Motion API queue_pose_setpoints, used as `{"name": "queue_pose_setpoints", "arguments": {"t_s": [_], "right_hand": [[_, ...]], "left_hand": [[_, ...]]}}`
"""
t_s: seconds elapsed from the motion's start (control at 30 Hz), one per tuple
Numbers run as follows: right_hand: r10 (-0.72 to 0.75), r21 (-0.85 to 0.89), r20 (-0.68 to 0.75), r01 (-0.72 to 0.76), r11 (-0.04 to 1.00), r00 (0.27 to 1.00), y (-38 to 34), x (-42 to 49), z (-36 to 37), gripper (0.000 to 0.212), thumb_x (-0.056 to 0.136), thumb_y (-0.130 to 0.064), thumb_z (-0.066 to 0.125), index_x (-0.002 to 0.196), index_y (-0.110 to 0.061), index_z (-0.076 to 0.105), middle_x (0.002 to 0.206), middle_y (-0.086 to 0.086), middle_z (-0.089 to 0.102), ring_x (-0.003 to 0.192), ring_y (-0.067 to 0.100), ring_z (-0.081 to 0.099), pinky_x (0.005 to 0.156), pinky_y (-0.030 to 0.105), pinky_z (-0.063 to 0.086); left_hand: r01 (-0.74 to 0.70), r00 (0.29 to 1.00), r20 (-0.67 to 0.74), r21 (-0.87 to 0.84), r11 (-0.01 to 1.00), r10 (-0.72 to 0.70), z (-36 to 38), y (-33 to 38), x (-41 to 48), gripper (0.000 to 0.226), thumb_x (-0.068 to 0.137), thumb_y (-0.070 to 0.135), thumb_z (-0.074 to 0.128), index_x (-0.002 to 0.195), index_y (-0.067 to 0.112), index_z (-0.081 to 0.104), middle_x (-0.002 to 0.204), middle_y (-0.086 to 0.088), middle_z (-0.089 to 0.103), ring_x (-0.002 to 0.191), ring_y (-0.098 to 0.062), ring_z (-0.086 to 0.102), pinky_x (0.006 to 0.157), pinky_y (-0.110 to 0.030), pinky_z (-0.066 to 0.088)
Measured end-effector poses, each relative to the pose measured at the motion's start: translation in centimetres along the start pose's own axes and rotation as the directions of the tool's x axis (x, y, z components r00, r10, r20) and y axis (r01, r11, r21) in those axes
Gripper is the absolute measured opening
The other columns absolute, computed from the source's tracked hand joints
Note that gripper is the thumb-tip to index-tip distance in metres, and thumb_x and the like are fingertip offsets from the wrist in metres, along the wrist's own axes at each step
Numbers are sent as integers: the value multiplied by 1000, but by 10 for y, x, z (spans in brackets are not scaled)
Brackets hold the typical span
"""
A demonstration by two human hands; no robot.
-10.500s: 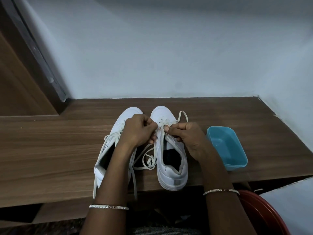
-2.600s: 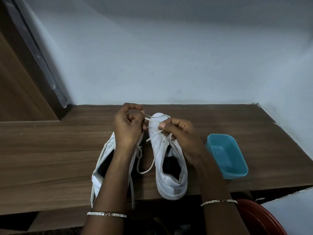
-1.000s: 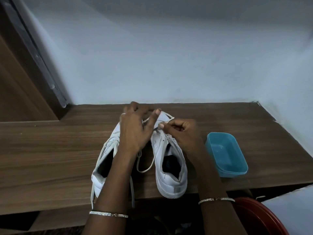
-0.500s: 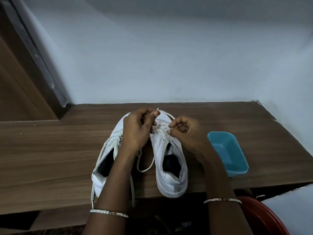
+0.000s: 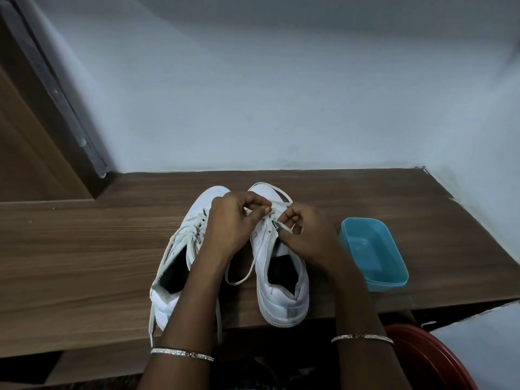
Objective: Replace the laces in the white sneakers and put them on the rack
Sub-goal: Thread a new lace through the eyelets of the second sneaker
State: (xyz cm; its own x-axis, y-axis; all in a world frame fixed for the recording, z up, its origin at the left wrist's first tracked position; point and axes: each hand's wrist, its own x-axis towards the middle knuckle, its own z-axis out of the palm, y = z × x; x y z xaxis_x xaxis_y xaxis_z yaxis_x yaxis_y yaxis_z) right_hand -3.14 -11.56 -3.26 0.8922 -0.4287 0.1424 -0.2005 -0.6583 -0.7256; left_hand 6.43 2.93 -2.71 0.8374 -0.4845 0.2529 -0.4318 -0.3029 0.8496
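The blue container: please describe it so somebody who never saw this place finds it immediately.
Start at the brown wooden table against the pale wall and find the white sneaker on the right. The blue container stands just right of it, near the table's front edge. Unlike the white shoes, it is an open rectangular tub.

Pale bluish wall (image 5: 281, 94) behind, brown wooden desk (image 5: 84, 249) against it, dark wooden door frame (image 5: 42, 94) at left, dim light
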Motion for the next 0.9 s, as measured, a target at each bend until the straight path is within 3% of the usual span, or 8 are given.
{"name": "queue_pose_setpoints", "arguments": {"t_s": [0.1,0.17,0.3,0.37,0.53,0.67,0.9], "right_hand": [[-11,17,-56,11,1000,998,1,-1,-2,7,78,-23,78,78,-19,72,63,-12,65,55,-3,56,53,8,39],[-18,33,-59,20,999,998,3,-2,-2,7,79,-24,79,79,-19,74,65,-10,68,57,-2,59,54,9,41],[47,153,-35,-41,987,998,10,-1,-2,5,78,-22,80,82,-20,77,69,-6,72,65,10,67,64,31,54],[117,272,7,-115,955,993,10,-1,-3,5,79,-15,80,83,-17,78,71,-1,73,67,14,69,69,35,56],[191,461,91,-211,862,977,9,-4,-5,9,78,-3,78,84,-8,76,78,13,74,72,15,68,75,33,56],[190,502,96,-212,838,977,9,-6,-6,9,79,-1,77,87,-7,77,82,14,75,73,14,68,73,28,56],[196,520,125,-233,822,973,11,-8,-9,16,80,2,74,93,-6,77,87,16,75,81,22,71,80,32,57]], "left_hand": [[-64,998,4,94,993,64,1,5,-3,7,79,21,77,81,27,78,68,19,67,58,2,55,58,-11,36],[-69,997,41,148,987,64,1,6,-3,6,76,19,77,77,25,77,70,14,69,58,4,54,58,-15,37],[-69,994,100,252,965,45,3,12,-3,3,73,20,75,74,22,75,71,9,70,63,-4,57,65,-25,46],[-75,994,104,298,952,46,5,16,-4,3,72,20,75,75,21,74,72,7,71,64,-8,58,66,-26,47],[-105,987,152,385,917,49,11,20,-5,4,73,21,73,76,18,73,75,2,71,76,-18,63,72,-35,50],[-101,989,137,391,915,50,13,19,-6,6,74,21,74,78,16,73,77,2,72,78,-20,64,73,-36,50],[-59,998,31,448,892,51,24,23,-9,9,77,25,70,78,16,72,78,1,72,78,-21,64,65,-31,43]]}}
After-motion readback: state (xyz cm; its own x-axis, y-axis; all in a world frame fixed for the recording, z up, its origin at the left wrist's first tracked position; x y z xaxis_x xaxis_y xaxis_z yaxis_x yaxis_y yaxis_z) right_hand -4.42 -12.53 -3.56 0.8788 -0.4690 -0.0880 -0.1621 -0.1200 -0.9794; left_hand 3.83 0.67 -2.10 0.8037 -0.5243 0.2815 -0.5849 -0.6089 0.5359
